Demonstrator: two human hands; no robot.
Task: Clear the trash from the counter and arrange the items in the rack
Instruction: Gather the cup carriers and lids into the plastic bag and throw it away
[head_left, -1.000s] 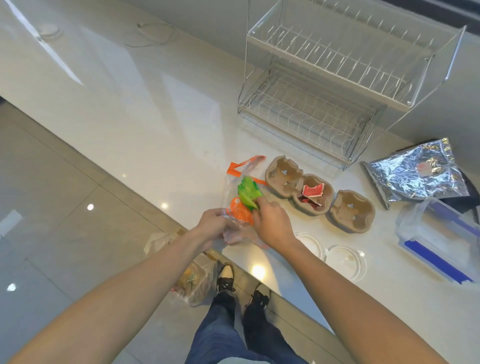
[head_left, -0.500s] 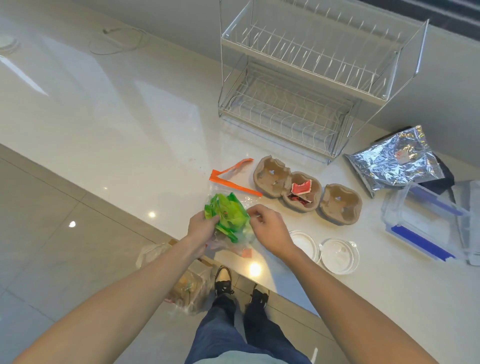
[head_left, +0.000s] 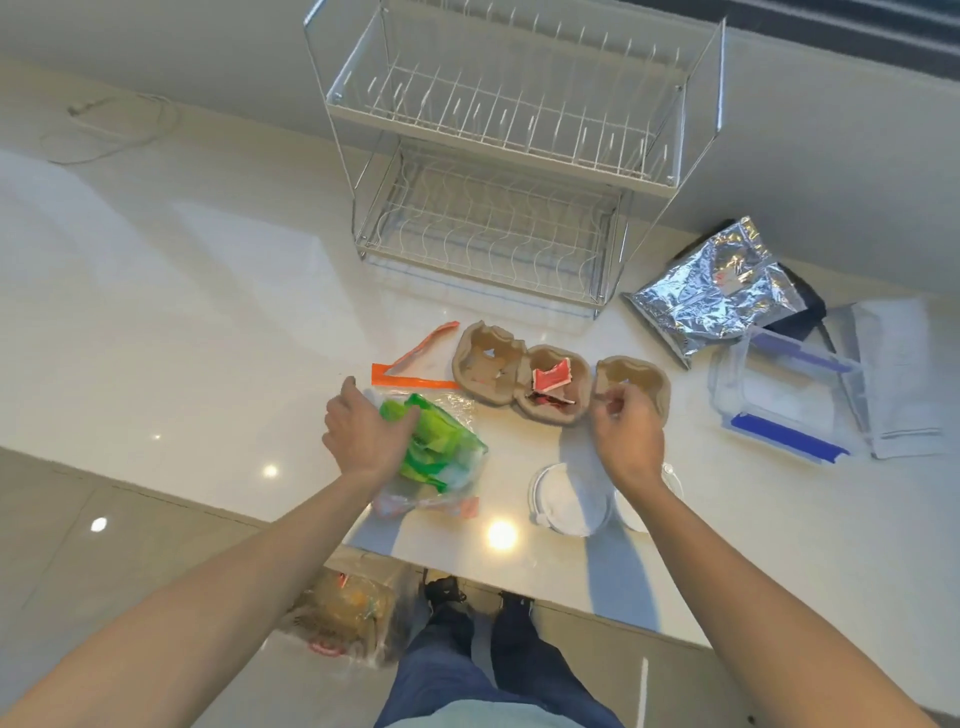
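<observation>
my left hand (head_left: 363, 434): gripped clear bag (head_left: 441, 457) of green wrappers on table (head_left: 208, 312). my right hand (head_left: 626, 428): fingers loosely curled, empty, over 3-cup cardboard tray (head_left: 488, 364).

- You get bright, even light across the glossy tabletop (head_left: 208, 291), with broad pale bands of reflection left of the rack (head_left: 498, 156).
- A round glare spot sits on the tabletop edge below the rack; smaller ones dot the floor (head_left: 78, 561).
- Your arms cast soft shadows.
- The rack's uprights bow outward from wide-angle distortion; detail is slightly soft throughout.
</observation>
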